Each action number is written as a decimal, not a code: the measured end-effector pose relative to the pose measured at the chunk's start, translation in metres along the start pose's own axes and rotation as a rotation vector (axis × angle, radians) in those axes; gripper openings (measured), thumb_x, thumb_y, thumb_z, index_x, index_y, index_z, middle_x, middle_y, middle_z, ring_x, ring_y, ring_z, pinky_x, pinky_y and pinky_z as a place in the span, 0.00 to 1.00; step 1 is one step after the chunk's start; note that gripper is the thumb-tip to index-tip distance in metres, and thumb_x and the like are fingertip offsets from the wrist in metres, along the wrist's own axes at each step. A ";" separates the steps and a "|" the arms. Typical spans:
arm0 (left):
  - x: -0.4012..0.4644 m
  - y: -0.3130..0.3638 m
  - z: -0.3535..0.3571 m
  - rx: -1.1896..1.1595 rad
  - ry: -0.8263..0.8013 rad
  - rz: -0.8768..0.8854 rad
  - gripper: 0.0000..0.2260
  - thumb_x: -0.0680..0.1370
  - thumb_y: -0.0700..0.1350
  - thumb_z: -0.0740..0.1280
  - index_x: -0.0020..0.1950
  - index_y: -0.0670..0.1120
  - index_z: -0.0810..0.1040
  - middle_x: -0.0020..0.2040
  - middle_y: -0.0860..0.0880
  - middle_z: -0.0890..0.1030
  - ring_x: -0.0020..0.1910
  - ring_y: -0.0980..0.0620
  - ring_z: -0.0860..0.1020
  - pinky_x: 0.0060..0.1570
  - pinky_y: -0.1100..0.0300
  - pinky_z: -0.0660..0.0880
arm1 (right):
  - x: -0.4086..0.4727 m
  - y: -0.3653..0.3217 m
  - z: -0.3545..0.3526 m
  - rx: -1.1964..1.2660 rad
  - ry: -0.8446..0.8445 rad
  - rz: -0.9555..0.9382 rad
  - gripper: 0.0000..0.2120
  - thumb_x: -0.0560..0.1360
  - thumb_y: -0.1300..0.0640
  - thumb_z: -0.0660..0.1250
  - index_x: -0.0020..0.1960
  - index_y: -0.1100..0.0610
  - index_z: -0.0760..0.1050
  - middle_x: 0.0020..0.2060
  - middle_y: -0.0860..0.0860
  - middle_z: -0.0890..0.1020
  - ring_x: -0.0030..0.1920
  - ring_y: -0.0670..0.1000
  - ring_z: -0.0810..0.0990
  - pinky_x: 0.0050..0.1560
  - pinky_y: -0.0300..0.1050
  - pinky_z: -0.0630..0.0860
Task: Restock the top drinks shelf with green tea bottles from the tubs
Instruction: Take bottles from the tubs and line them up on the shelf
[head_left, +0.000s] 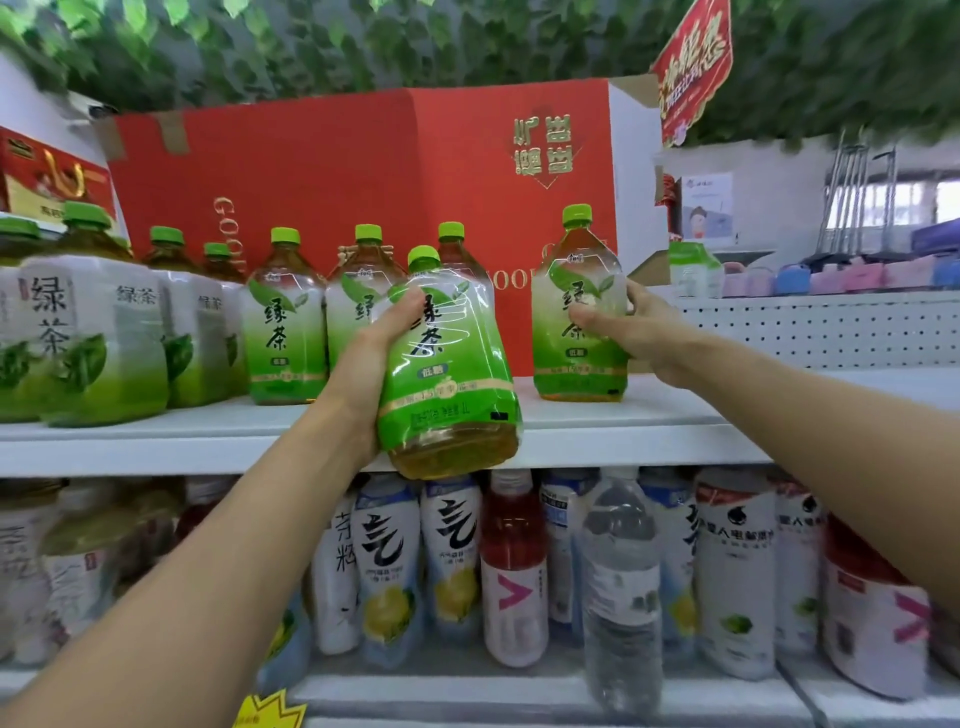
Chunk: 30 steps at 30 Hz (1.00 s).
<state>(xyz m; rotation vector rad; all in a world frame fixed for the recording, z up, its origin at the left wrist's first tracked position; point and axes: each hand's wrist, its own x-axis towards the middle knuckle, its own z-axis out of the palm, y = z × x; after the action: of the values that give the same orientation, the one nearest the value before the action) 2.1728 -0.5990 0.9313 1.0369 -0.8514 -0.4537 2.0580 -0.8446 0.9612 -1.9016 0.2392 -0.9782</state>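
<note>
My left hand (374, 353) grips a green tea bottle (452, 379) with a green cap, held tilted in the air just in front of the white top shelf (156, 431). My right hand (623, 327) holds a second green tea bottle (582, 312) that stands upright on the shelf at the right end of the row. Several more green tea bottles (283, 322) stand in a row on the shelf to the left. No tubs are in view.
A big red carton (363, 171) stands behind the bottles on the top shelf. The shelf below holds assorted drinks (519, 571) and a clear water bottle (621, 587). A white pegboard panel (831, 332) and coloured items lie to the right.
</note>
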 end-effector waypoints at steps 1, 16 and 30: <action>0.000 0.000 0.000 0.000 0.000 0.007 0.15 0.78 0.56 0.67 0.55 0.47 0.82 0.51 0.42 0.86 0.47 0.41 0.85 0.47 0.45 0.83 | 0.003 0.000 0.004 -0.010 -0.008 0.007 0.26 0.74 0.51 0.74 0.68 0.53 0.69 0.53 0.49 0.80 0.49 0.45 0.80 0.41 0.38 0.75; -0.002 -0.002 -0.001 -0.005 -0.015 0.011 0.19 0.80 0.55 0.66 0.64 0.44 0.79 0.49 0.43 0.86 0.43 0.43 0.86 0.42 0.48 0.84 | 0.033 0.003 0.040 -0.153 0.016 0.110 0.24 0.71 0.47 0.75 0.59 0.61 0.77 0.52 0.55 0.84 0.54 0.56 0.82 0.60 0.54 0.76; -0.008 0.000 0.003 0.013 0.033 0.030 0.22 0.80 0.56 0.66 0.67 0.42 0.78 0.57 0.39 0.84 0.52 0.39 0.84 0.52 0.43 0.82 | -0.056 -0.036 0.083 -0.045 0.020 -0.028 0.38 0.71 0.27 0.61 0.64 0.58 0.70 0.56 0.53 0.78 0.56 0.53 0.78 0.55 0.49 0.76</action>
<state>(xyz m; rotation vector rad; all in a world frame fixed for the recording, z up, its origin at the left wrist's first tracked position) 2.1656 -0.5949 0.9285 1.0398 -0.8406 -0.4054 2.0719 -0.7412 0.9420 -1.9415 0.2490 -1.0190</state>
